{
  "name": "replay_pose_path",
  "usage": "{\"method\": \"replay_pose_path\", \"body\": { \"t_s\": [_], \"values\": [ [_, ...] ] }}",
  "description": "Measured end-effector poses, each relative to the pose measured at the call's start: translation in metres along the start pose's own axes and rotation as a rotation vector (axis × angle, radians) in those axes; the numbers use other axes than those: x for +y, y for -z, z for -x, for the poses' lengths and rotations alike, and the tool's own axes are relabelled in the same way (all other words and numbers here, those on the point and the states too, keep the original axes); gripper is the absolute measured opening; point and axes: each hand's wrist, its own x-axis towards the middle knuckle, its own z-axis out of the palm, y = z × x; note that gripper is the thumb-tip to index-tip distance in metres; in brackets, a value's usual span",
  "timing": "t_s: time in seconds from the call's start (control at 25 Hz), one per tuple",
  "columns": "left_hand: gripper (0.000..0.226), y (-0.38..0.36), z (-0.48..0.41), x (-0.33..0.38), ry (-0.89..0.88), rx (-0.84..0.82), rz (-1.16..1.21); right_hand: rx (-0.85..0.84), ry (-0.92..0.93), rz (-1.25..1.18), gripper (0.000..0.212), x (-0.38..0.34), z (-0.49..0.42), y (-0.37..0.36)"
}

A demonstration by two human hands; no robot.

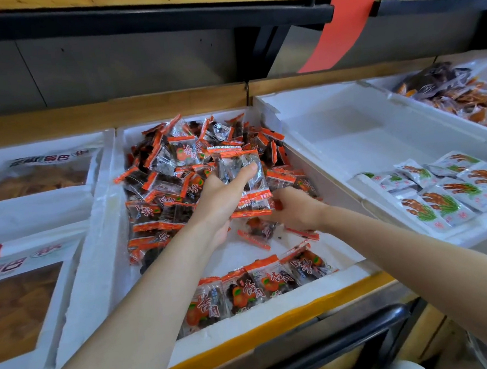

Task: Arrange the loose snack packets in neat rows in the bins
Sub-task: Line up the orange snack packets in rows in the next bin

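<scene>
1. The left hand (223, 198) has its fingers wrapped round a stack of packets (246, 181).
2. The right hand (296, 209) is just beside it; I cannot tell its grip.
3. Both are over the white bin (100, 249) of loose packets (173, 167).

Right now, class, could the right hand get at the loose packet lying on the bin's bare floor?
Probably yes: the right hand is just beside the loose packet, with nothing lying over it.

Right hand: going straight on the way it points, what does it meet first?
Probably the packets held in the left hand; the right hand points at their lower edge, though depth is unclear.
</scene>
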Motion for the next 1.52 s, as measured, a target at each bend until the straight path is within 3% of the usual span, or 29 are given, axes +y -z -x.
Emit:
{"method": "replay_pose_path", "body": {
  "t_s": [0.12,0.24,0.32,0.52,0.64,0.76,0.84,1.0,1.16,1.24,1.36,1.52],
  "values": [
    [0.107,-0.002,0.009,0.007,-0.034,0.005,-0.002,0.21,-0.011,0.09,0.027,0.006,0.007,0.025],
    [0.057,-0.009,0.013,0.006,-0.037,-0.043,-0.006,0.267,0.019,0.22,0.017,0.017,0.023,0.053],
    [0.032,-0.014,0.014,0.002,-0.045,-0.084,-0.048,0.152,0.045,0.336,0.013,0.023,0.036,0.066],
    [0.025,-0.013,0.014,0.005,-0.082,-0.129,-0.101,-0.259,0.092,0.488,0.015,0.038,0.054,0.06],
    [0.007,-0.015,0.013,0.005,-0.1,-0.166,-0.088,-0.278,0.058,0.436,0.008,0.045,0.051,0.047],
    [0.01,-0.017,0.015,0.006,-0.114,-0.174,-0.088,-0.258,0.011,0.354,0.016,0.045,0.052,0.041],
    [0.019,-0.016,0.014,0.006,-0.105,-0.161,-0.071,-0.216,0.011,0.402,0.034,0.042,0.046,0.044],
    [0.033,-0.012,0.011,0.011,-0.127,-0.144,-0.036,-0.045,0.074,0.574,0.038,0.034,0.022,0.049],
    [0.028,-0.007,0.011,0.013,-0.142,-0.109,-0.025,-0.176,-0.056,0.557,0.088,0.037,0.008,0.03],
    [0.028,-0.005,0.01,0.014,-0.131,-0.117,-0.04,-0.133,-0.01,0.517,0.099,0.039,0.004,0.026],
    [0.026,-0.001,0.01,0.014,-0.131,-0.096,-0.057,-0.085,0.064,0.428,0.097,0.036,0.0,0.025],
    [0.011,0.004,0.008,0.015,-0.134,-0.01,-0.028,0.019,0.14,0.263,0.055,0.023,-0.002,0.026]
  ]
}}
